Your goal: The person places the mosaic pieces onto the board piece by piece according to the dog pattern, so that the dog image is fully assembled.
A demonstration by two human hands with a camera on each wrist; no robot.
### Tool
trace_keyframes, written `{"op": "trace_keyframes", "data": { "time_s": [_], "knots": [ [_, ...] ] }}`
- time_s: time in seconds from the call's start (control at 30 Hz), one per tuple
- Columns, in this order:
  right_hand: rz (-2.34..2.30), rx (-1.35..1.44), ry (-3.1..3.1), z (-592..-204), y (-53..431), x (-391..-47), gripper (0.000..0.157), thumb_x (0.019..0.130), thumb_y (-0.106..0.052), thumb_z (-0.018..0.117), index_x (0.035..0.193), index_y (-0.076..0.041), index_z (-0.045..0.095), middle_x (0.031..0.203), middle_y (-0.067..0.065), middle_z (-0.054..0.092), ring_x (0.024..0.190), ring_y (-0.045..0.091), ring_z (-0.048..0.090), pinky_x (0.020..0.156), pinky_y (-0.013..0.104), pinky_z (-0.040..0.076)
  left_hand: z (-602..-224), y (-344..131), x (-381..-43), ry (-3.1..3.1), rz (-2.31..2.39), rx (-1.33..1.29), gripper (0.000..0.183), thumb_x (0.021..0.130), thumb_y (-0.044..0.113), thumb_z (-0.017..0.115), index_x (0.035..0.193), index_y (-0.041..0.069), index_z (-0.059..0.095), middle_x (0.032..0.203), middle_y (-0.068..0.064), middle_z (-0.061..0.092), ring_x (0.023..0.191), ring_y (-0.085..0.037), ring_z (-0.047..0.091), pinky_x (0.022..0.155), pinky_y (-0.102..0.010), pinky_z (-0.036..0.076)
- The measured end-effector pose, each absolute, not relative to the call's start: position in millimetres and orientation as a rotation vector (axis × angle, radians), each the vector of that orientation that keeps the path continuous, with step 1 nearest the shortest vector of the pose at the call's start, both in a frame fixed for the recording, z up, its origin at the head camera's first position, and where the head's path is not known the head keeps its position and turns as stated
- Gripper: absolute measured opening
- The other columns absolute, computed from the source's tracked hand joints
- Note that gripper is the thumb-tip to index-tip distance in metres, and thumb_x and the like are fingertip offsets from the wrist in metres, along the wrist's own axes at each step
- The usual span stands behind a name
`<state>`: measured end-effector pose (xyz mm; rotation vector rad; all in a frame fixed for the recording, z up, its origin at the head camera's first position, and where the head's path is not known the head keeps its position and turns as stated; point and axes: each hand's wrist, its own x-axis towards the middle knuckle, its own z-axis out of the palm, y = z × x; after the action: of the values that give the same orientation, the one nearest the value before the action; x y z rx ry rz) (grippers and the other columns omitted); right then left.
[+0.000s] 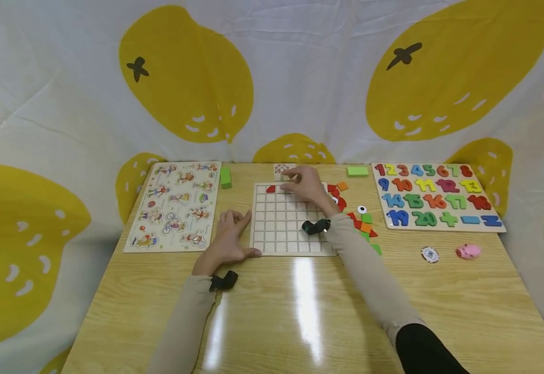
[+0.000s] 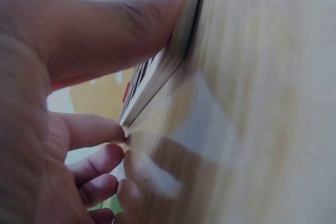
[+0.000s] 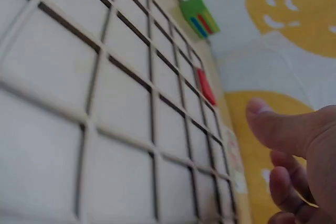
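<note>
left: picture puzzle board (image 1: pixel 166 244) | right: number board (image 1: pixel 463 227), poker chip (image 1: pixel 429 254), pink pig (image 1: pixel 468 251) | behind: lemon-print cloth (image 1: pixel 300 78)

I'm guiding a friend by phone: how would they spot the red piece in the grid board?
On the table, find the pale gridded board touched by the left hand. In its far row, second cell from the left, is the red piece with one rounded side. No other coloured piece shows in the grid's cells.

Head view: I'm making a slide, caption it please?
Left hand touches the grid board; right hand hovers by its far edge, near a red piece.
</note>
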<state>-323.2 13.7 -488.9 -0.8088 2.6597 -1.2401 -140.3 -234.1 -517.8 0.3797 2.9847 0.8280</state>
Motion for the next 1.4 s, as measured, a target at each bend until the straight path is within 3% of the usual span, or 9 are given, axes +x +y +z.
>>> {"op": "trace_keyframes", "data": {
  "time_s": [0.17, 0.3, 0.5, 0.7, 0.97, 1.2, 1.4],
  "knots": [
    [-1.041, -0.748, 2.676, -471.3, 85.0, -338.9, 0.040, 0.091, -0.015, 0.072, 0.129, -0.006, 0.065, 0.120, 0.019, 0.064, 0.101, 0.034, 0.063, 0.084, 0.047, 0.052, -519.3, -241.3, -131.7, 3.020, 0.810, 0.399, 0.113, 0.066, 0.059, 0.083, 0.154, 0.010, 0.033, 0.103, -0.004, 0.040, 0.095, -0.023, 0.033, 0.083, -0.035, 0.028],
    [-0.865, -0.672, 2.722, -475.2, 125.6, -349.9, 0.036, 0.091, -0.010, 0.070, 0.128, -0.006, 0.067, 0.114, 0.017, 0.066, 0.095, 0.032, 0.062, 0.081, 0.046, 0.050, -520.0, -248.6, -129.2, 3.043, 0.780, 0.398, 0.112, 0.066, 0.060, 0.082, 0.154, 0.010, 0.033, 0.099, -0.003, 0.040, 0.091, -0.021, 0.034, 0.079, -0.033, 0.028],
    [-0.832, -0.576, 2.720, -485.5, 137.2, -349.6, 0.029, 0.096, -0.017, 0.066, 0.123, -0.010, 0.070, 0.108, 0.012, 0.067, 0.090, 0.027, 0.059, 0.079, 0.042, 0.048, -523.5, -255.4, -126.0, 3.071, 0.764, 0.389, 0.111, 0.066, 0.060, 0.082, 0.154, 0.012, 0.035, 0.098, -0.002, 0.039, 0.089, -0.020, 0.033, 0.078, -0.034, 0.026],
    [-0.911, -0.523, 2.751, -481.8, 141.0, -346.3, 0.021, 0.091, -0.020, 0.072, 0.107, -0.006, 0.071, 0.100, 0.013, 0.067, 0.088, 0.027, 0.061, 0.082, 0.042, 0.049, -525.9, -253.3, -127.0, 3.077, 0.784, 0.414, 0.108, 0.067, 0.060, 0.081, 0.154, 0.014, 0.036, 0.098, -0.002, 0.041, 0.090, -0.020, 0.033, 0.079, -0.035, 0.026],
    [-1.415, -0.682, 2.538, -470.0, 102.6, -336.6, 0.034, 0.095, -0.022, 0.067, 0.125, -0.008, 0.064, 0.097, 0.018, 0.067, 0.086, 0.035, 0.063, 0.072, 0.040, 0.050, -525.1, -249.7, -126.7, 3.077, 0.790, 0.418, 0.109, 0.065, 0.061, 0.081, 0.154, 0.014, 0.037, 0.098, -0.002, 0.042, 0.088, -0.020, 0.034, 0.079, -0.035, 0.027],
    [-1.618, -0.704, 2.443, -481.9, 38.2, -326.3, 0.033, 0.084, -0.022, 0.080, 0.113, -0.009, 0.072, 0.101, 0.011, 0.070, 0.089, 0.024, 0.067, 0.078, 0.032, 0.054, -526.2, -245.0, -128.6, 3.062, 0.792, 0.431, 0.109, 0.067, 0.062, 0.080, 0.154, 0.015, 0.036, 0.098, -0.001, 0.041, 0.089, -0.019, 0.033, 0.079, -0.035, 0.027],
    [-1.381, -0.760, 2.605, -501.0, 9.9, -320.1, 0.032, 0.080, -0.024, 0.084, 0.109, -0.012, 0.076, 0.109, 0.006, 0.066, 0.094, 0.022, 0.060, 0.083, 0.038, 0.050, -525.9, -239.3, -130.1, 3.062, 0.787, 0.449, 0.108, 0.067, 0.063, 0.079, 0.153, 0.014, 0.037, 0.098, -0.002, 0.041, 0.089, -0.019, 0.033, 0.079, -0.035, 0.027]
  ]
}}
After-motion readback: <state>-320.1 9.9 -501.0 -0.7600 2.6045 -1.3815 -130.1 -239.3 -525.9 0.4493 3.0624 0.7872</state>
